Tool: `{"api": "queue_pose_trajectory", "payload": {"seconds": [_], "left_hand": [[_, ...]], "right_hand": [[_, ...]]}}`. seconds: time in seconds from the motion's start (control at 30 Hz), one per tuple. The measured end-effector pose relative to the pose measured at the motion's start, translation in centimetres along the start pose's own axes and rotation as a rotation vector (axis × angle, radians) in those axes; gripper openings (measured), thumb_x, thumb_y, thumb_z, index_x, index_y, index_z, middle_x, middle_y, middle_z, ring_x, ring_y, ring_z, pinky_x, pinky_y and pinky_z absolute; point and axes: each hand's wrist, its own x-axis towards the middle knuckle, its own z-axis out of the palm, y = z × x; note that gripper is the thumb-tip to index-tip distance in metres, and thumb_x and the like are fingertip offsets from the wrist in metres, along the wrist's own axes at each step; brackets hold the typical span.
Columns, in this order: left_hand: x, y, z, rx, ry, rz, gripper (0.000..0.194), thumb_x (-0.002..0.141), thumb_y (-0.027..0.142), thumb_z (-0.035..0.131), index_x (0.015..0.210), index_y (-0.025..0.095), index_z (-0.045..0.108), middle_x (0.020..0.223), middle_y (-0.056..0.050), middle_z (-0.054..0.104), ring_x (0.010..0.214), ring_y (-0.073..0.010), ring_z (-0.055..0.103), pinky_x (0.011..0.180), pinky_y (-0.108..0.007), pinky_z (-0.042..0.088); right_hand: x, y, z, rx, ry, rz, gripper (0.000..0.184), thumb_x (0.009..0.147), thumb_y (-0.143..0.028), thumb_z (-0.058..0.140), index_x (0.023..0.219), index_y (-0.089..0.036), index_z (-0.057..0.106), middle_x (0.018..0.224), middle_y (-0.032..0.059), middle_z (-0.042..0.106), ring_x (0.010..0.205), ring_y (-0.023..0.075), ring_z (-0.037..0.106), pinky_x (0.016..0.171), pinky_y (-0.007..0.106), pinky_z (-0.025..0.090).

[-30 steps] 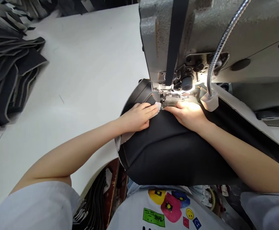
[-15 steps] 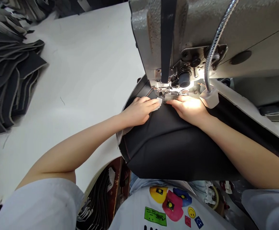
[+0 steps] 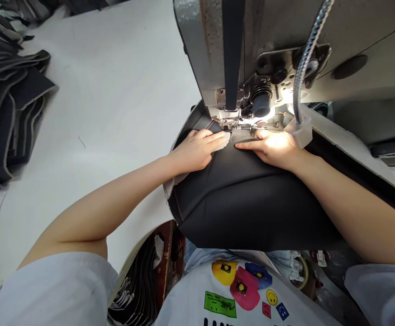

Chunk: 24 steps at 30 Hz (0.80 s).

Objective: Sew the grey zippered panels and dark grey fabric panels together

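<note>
A large piece of black leather-like material [image 3: 251, 203] with a pale backing and red stitching near its left edge lies under the sewing machine's presser foot [image 3: 229, 129]. My left hand [image 3: 197, 149] is closed on it just left of the foot, fingertips pressed over a pale flap [image 3: 221, 142]. To the right of the foot, my right hand [image 3: 275, 147] rests on the material with its index finger stretched toward the needle area. Its other fingers are partly bent near the metal plate [image 3: 243, 134]. Both palms face down and their undersides are hidden.
The machine head [image 3: 285, 27] overhangs the work, with a flexible lamp [image 3: 299, 129] close above my right hand. Dark cut pieces [image 3: 17, 108] are stacked on the white table [image 3: 112, 81] at left. More dark pieces [image 3: 139, 280] hang below the table edge.
My right index finger is now stretched out straighter, and that hand sits slightly farther right of the foot. More pale flap shows at my left fingertips. The view has shifted slightly.
</note>
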Motion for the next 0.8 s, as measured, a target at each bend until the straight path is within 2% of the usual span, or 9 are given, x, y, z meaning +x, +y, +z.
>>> {"api": "queue_pose_trajectory", "payload": {"seconds": [0.13,0.37,0.6,0.8], "left_hand": [[0.3,-0.1,0.1,0.019,0.027,0.019,0.07,0.084,0.007,0.038,0.152,0.025,0.041,0.159,-0.004,0.041,0.133,-0.0289,0.042,0.107,-0.05,0.039],[0.3,0.0,0.1,0.053,0.038,0.023,0.064,0.088,0.007,0.033,0.151,0.021,0.042,0.159,-0.006,0.04,0.133,-0.0291,0.043,0.103,-0.049,0.041],[0.9,-0.1,-0.2,0.033,0.037,0.016,0.063,0.089,0.008,0.033,0.149,0.022,0.044,0.158,-0.006,0.042,0.132,-0.0312,0.043,0.104,-0.051,0.04],[1.1,0.2,0.2,-0.013,0.049,0.003,0.064,0.086,0.009,0.039,0.15,0.019,0.045,0.159,-0.01,0.039,0.135,-0.0343,0.04,0.106,-0.054,0.039]], "right_hand": [[0.0,0.4,0.4,0.058,0.017,0.024,0.029,0.097,-0.033,0.054,0.119,-0.028,0.074,0.104,0.0065,0.07,0.097,0.0189,0.058,0.078,0.031,0.044],[-0.2,1.1,1.3,0.141,0.07,0.033,0.035,0.097,-0.049,0.053,0.121,-0.031,0.071,0.108,0.0059,0.069,0.097,0.0215,0.06,0.086,0.04,0.048],[-0.1,1.5,1.4,0.051,0.051,0.02,0.033,0.101,-0.041,0.048,0.124,-0.036,0.07,0.116,0.0054,0.067,0.098,0.0213,0.06,0.08,0.036,0.049],[0.1,1.5,1.4,0.069,0.073,0.03,0.033,0.097,-0.043,0.056,0.124,-0.031,0.07,0.114,0.0063,0.068,0.104,0.0223,0.06,0.086,0.037,0.048]]}}
